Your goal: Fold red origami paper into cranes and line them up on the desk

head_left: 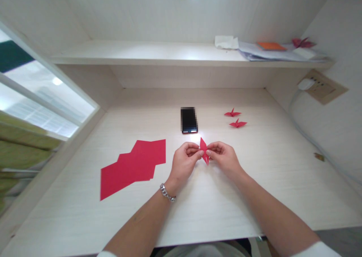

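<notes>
Between my two hands is a red origami crane [204, 146], its pointed ends directed away from me and toward me. My left hand [186, 159] pinches its left side with thumb and fingers. From the right, my right hand [223, 155] pinches the opposite side the same way. Several overlapping sheets of red paper [135, 161] lie on the desk left of my left hand. Two finished-looking red paper cranes [238, 124] rest beyond my right hand, one behind the other. Just past my hands lies a dark phone [189, 120], its screen blurred out.
A shelf [141, 53] spans the back of the desk, bearing papers [254, 51], an orange pad [271, 46] and a dark pink paper crane [303, 43]. At right, a white plug sits in a wall socket [325, 87], its cable [308, 138] running down. A window stands at left.
</notes>
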`<state>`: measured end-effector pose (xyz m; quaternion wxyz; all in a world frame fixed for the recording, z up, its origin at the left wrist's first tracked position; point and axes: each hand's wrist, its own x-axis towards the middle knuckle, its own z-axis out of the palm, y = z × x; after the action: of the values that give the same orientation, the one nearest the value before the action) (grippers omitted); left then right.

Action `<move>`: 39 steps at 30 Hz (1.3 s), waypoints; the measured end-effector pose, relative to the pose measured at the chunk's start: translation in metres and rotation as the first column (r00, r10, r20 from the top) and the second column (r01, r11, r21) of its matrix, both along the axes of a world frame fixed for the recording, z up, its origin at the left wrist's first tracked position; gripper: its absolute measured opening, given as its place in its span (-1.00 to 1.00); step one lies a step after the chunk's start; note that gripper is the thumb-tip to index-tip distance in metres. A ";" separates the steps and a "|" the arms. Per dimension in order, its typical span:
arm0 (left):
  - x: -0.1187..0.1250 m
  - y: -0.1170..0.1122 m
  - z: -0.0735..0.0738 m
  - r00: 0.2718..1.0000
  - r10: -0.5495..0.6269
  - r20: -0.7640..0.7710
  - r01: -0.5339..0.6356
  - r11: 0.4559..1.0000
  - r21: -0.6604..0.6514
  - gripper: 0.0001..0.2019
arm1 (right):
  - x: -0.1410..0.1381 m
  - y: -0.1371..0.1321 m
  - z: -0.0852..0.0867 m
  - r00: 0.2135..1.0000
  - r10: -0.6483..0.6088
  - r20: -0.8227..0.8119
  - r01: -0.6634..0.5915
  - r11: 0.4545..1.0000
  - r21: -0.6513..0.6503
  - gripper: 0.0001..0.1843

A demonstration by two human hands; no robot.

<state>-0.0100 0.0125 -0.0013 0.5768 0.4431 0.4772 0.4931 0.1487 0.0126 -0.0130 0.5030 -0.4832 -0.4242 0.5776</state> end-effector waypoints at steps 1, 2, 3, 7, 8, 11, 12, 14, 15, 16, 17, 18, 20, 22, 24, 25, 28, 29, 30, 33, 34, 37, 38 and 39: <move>0.000 0.000 0.000 1.000 -0.009 -0.004 0.009 1.000 0.005 -0.69 | 0.000 0.000 0.000 1.000 -0.005 -0.004 0.005 1.000 0.004 -0.69; 0.000 0.000 0.000 1.000 -0.015 -0.008 0.015 1.000 0.010 -0.69 | 0.000 0.000 0.000 1.000 -0.011 -0.011 0.011 1.000 0.008 -0.69; 0.000 0.000 0.000 1.000 -0.019 -0.009 0.019 1.000 0.014 -0.69 | 0.001 0.000 0.000 1.000 -0.016 -0.019 0.017 1.000 0.012 -0.69; 0.000 0.000 0.001 0.999 -0.032 -0.004 0.032 0.999 0.030 -0.72 | 0.001 -0.001 0.003 0.999 -0.022 -0.040 0.023 1.000 0.014 -0.68; -0.001 0.000 0.001 0.999 -0.036 -0.006 0.036 0.999 0.037 -0.74 | 0.000 -0.001 0.003 0.999 -0.023 -0.044 0.023 1.000 0.010 -0.67; -0.001 0.000 0.002 0.999 -0.038 -0.015 0.039 0.998 0.055 -0.78 | 0.000 -0.001 0.004 0.998 -0.028 -0.052 0.028 1.000 -0.002 -0.65; -0.001 0.000 0.002 0.999 -0.038 -0.016 0.039 0.997 0.059 -0.79 | 0.000 -0.001 0.004 0.998 -0.029 -0.054 0.029 1.000 -0.003 -0.65; -0.002 0.000 0.002 0.999 -0.046 -0.015 0.047 0.997 0.067 -0.80 | 0.001 -0.001 0.005 0.998 -0.024 -0.058 0.024 1.000 -0.003 -0.65; -0.002 0.000 0.002 0.999 -0.052 -0.016 0.053 0.996 0.073 -0.80 | 0.001 -0.001 0.005 0.998 -0.021 -0.057 0.021 1.000 -0.001 -0.65; -0.002 0.000 0.002 0.998 -0.056 -0.016 0.057 0.995 0.078 -0.81 | 0.001 -0.001 0.005 0.998 -0.020 -0.055 0.021 1.000 0.001 -0.65; -0.002 0.000 0.002 0.998 -0.062 -0.016 0.063 0.995 0.083 -0.81 | 0.001 -0.002 0.005 0.998 -0.021 -0.051 0.021 1.000 0.004 -0.65; -0.003 0.001 0.002 0.998 -0.067 -0.015 0.068 0.994 0.087 -0.81 | 0.001 -0.002 0.006 0.999 -0.024 -0.047 0.024 1.000 0.007 -0.65; -0.003 0.001 0.002 0.997 -0.074 -0.012 0.075 0.993 0.092 -0.81 | 0.000 -0.002 0.006 0.999 -0.028 -0.039 0.028 0.999 0.015 -0.67; -0.003 0.001 0.002 0.997 -0.076 -0.007 0.077 0.993 0.095 -0.82 | 0.000 -0.002 0.006 0.999 -0.022 -0.034 0.023 1.000 0.017 -0.69; -0.003 0.001 0.002 0.997 -0.076 -0.008 0.076 0.992 0.096 -0.83 | 0.000 -0.002 0.006 0.999 -0.013 -0.029 0.013 1.000 0.004 -0.69; -0.003 0.001 0.003 0.997 -0.077 -0.014 0.078 0.992 0.097 -0.84 | 0.000 -0.002 0.006 1.000 -0.008 -0.028 0.007 1.000 -0.008 -0.69; -0.003 0.001 0.003 0.995 -0.092 -0.033 0.095 0.991 0.092 -0.86 | 0.001 -0.001 0.007 0.999 0.031 -0.022 -0.032 0.999 -0.032 -0.71; -0.003 0.001 0.003 0.994 -0.100 -0.035 0.102 0.991 0.086 -0.86 | 0.001 -0.001 0.007 0.999 0.050 -0.019 -0.051 0.998 -0.035 -0.73; -0.003 0.001 0.003 0.994 -0.108 -0.034 0.110 0.991 0.076 -0.86 | 0.001 -0.001 0.008 0.998 0.068 -0.014 -0.068 0.997 -0.036 -0.74; -0.003 0.001 0.001 0.990 -0.137 -0.025 0.138 0.989 0.044 -0.85 | 0.002 -0.001 0.009 0.995 0.095 -0.014 -0.095 0.994 -0.049 -0.78; -0.004 0.001 0.001 0.989 -0.148 -0.023 0.149 0.988 0.035 -0.85 | 0.003 -0.001 0.010 0.995 0.099 -0.022 -0.100 0.993 -0.056 -0.78; -0.005 0.002 0.001 0.985 -0.174 -0.013 0.174 0.985 0.018 -0.86 | 0.003 -0.002 0.012 0.991 0.122 -0.059 -0.127 0.989 -0.076 -0.80; -0.005 0.002 0.001 0.984 -0.176 -0.007 0.176 0.984 0.015 -0.86 | 0.003 -0.002 0.012 0.989 0.125 -0.074 -0.131 0.988 -0.085 -0.80; -0.005 0.002 0.002 0.984 -0.175 0.000 0.175 0.984 0.014 -0.86 | 0.003 -0.002 0.012 0.988 0.124 -0.091 -0.133 0.987 -0.093 -0.80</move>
<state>-0.0150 0.0146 0.0004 0.6151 0.4872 0.4326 0.4440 0.1519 0.0104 -0.0005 0.4577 -0.4541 -0.4036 0.6492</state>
